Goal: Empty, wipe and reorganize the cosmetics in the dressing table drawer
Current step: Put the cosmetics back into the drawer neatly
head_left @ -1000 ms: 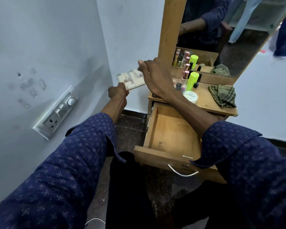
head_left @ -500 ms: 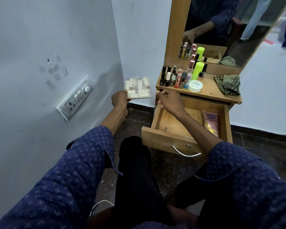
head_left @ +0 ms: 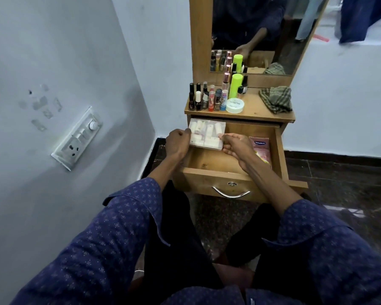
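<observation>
The wooden drawer (head_left: 216, 178) of the dressing table stands pulled out. Over its back left corner I hold a clear flat case of white tubes (head_left: 207, 135). My left hand (head_left: 176, 143) grips the case's left edge, and my right hand (head_left: 234, 146) pinches its right edge. A pink sachet (head_left: 261, 148) lies along the drawer's right side. On the tabletop (head_left: 257, 111) stand several nail polish bottles (head_left: 205, 100), a lime green bottle (head_left: 235, 85) and a white round jar (head_left: 235, 105).
A crumpled checked cloth (head_left: 276, 99) lies on the right of the tabletop. A mirror (head_left: 251, 34) rises behind it. A switch and socket plate (head_left: 77, 138) is on the left wall. The floor is dark tile.
The clear case has moved from left of the table, in my left hand alone, to above the drawer's back left corner. My right hand came off the drawer edge and took the case's right edge.
</observation>
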